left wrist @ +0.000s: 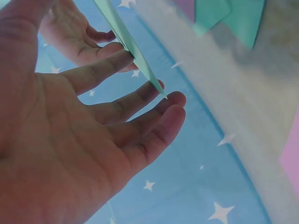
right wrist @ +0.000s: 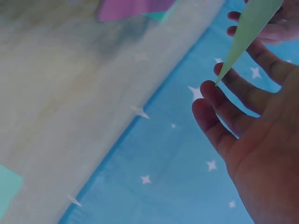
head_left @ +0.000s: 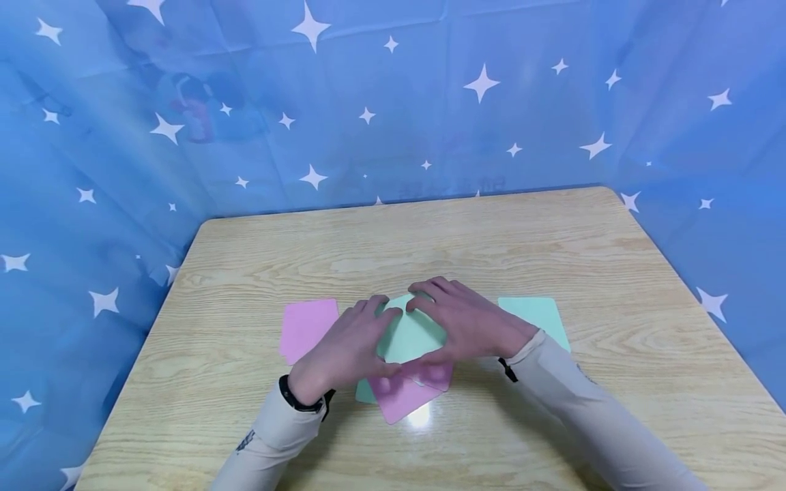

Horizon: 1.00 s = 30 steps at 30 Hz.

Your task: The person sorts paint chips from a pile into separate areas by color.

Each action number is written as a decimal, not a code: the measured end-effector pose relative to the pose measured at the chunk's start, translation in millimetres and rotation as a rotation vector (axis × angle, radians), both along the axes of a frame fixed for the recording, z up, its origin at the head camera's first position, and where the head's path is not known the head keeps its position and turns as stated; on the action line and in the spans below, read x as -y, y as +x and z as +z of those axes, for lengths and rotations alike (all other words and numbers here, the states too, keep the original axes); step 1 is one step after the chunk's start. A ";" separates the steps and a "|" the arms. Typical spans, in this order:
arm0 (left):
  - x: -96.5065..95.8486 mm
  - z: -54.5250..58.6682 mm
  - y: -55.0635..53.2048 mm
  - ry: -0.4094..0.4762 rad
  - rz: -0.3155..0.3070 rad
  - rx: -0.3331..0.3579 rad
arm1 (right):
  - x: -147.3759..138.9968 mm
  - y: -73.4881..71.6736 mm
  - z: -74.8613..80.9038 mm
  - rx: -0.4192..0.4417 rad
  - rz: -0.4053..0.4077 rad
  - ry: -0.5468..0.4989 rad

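Observation:
Between the two hands is a mint-green card (head_left: 413, 334), lifted over the table and seen nearly edge-on in both wrist views. My left hand (head_left: 346, 344) holds its left side, fingertips at the edge and thumb toward the near corner. On the opposite side, my right hand (head_left: 463, 324) grips the card in the same way, fingers bent at the far edge and thumb near the bottom. Below them in the head view lies a loose pile, with pink cards (head_left: 402, 401) over a green card (head_left: 365, 391); the held card and hands hide part of it.
A pink card (head_left: 306, 327) lies on the wooden table (head_left: 258, 266) to the left, partly behind the left hand. Another mint-green card (head_left: 539, 315) lies to the right, beside the right forearm. A blue star-patterned cloth (head_left: 368, 88) hangs behind and around the table.

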<state>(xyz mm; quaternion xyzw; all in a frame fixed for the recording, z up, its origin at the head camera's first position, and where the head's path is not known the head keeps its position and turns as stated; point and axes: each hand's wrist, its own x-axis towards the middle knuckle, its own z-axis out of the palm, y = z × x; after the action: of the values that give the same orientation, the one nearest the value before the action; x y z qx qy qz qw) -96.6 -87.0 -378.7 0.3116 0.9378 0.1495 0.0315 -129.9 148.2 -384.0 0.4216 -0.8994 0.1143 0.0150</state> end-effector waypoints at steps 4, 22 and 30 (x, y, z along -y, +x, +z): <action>3.4 11.4 -0.7 -0.028 0.019 -0.005 | 2.6 -2.1 9.6 -0.045 0.011 -0.013; -10.4 39.8 -6.3 0.033 -0.005 -0.195 | -14.6 -1.7 44.3 -0.141 -0.028 -0.068; -29.1 50.9 -13.0 0.044 -0.037 -0.209 | -32.1 -0.3 55.1 -0.174 -0.071 -0.085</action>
<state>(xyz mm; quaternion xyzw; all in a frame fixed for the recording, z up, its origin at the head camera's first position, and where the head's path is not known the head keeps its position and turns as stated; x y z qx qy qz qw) -109.6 -57.9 -327.7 0.3434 0.9266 0.1360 -0.0707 -130.2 180.3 -328.8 0.3966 -0.9035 0.1147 0.1149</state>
